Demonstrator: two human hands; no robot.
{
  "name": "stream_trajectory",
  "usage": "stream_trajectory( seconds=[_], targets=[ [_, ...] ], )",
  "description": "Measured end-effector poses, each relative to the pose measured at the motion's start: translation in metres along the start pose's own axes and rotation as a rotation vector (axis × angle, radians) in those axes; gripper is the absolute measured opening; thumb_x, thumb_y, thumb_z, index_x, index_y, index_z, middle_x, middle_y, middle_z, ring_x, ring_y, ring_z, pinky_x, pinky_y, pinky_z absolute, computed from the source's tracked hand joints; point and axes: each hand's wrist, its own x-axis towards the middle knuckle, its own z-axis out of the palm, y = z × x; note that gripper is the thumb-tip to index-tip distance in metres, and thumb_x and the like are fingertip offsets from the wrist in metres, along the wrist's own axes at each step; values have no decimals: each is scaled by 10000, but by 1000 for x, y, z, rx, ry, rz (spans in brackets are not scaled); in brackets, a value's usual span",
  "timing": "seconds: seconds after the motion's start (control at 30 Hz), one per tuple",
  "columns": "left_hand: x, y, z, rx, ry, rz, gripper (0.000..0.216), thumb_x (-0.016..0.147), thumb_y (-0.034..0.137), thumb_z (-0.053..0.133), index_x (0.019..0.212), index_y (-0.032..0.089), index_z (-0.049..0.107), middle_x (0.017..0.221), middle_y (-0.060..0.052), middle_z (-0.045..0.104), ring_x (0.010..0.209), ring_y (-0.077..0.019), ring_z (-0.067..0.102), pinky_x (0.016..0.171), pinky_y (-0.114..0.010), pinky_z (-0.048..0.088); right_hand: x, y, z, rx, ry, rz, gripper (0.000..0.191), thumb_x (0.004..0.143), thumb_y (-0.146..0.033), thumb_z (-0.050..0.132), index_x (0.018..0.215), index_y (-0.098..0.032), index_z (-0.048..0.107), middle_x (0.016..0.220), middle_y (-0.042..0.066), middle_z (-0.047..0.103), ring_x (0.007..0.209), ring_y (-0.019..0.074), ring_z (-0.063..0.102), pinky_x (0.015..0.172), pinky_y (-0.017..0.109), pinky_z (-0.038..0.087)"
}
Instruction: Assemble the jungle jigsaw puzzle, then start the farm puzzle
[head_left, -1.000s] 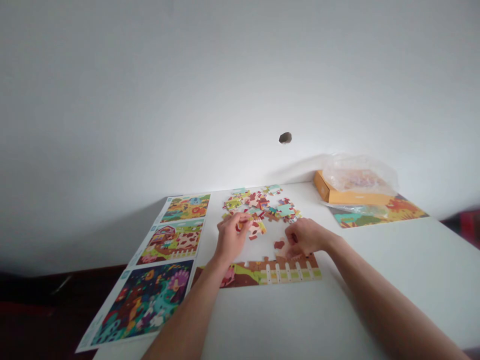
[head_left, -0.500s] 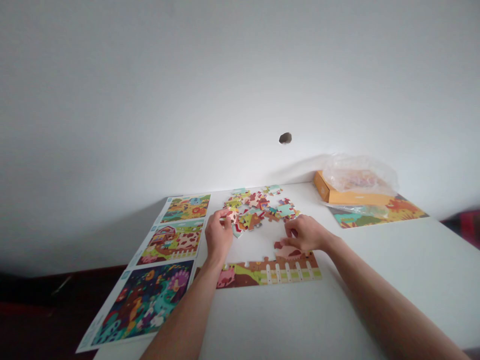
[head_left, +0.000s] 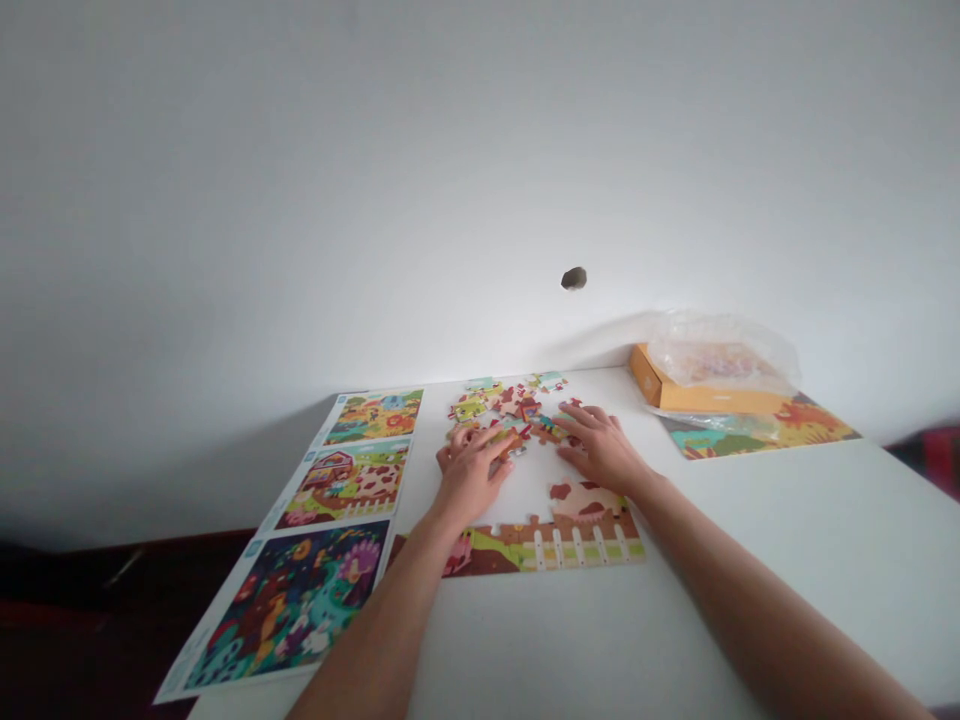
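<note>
Loose jigsaw pieces (head_left: 514,400) lie in a heap toward the back of the white table. My left hand (head_left: 474,472) rests over the heap's near left side, fingers stretched and apart, partly covering a few pieces. Flat on the right side of the heap, my right hand (head_left: 606,450) has its fingers spread, touching or just above pieces there. Nearer to me is a joined puzzle strip (head_left: 574,548) with a white fence and a pig. A brown-spotted cow section (head_left: 585,500) sits against its upper right. My left forearm hides the strip's left end.
On the left lies a sheet with three printed pictures (head_left: 300,600). At the back right, a yellow box (head_left: 720,398) carries a clear plastic bag (head_left: 724,345). A colourful dinosaur-like picture (head_left: 810,425) lies beside it. The white wall behind has a hole (head_left: 574,278).
My right hand has left the cow section and moved up to the heap, its fingers opening. My left hand has shifted right over the pieces, its pinch on a spotted piece now loosened.
</note>
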Motion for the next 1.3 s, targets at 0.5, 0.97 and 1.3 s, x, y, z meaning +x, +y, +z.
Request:
stream_trajectory(
  seconds=[0.5, 0.97, 1.3],
  targets=[
    [1, 0, -3, 88, 195, -208, 319, 814, 305, 639, 1130, 292, 677, 1121, -85, 614, 1078, -306, 505, 897, -447, 427, -3, 2, 5, 64, -2, -55, 243, 904, -376, 582, 1106, -269, 664, 1417, 75, 516, 1354, 294, 386, 1033, 513, 343],
    [-2, -5, 8, 115, 160, -177, 303, 845, 259, 583, 1131, 290, 679, 1323, -72, 570, 1219, -311, 470, 966, -489, 416, 4, -4, 7, -2, -13, 2, 518, 922, -396, 525, 1420, -279, 449, 1543, 94, 343, 1424, 321, 268, 1080, 566, 276],
    [-1, 0, 1, 33, 122, -92, 261, 828, 203, 590, 1026, 307, 724, 1219, -32, 641, 1166, -292, 501, 955, -455, 422, 6, -12, 5, 68, -54, -59, 327, 937, -424, 519, 1212, -283, 626, 1467, 72, 467, 1415, 327, 292, 1081, 630, 198]
  ],
)
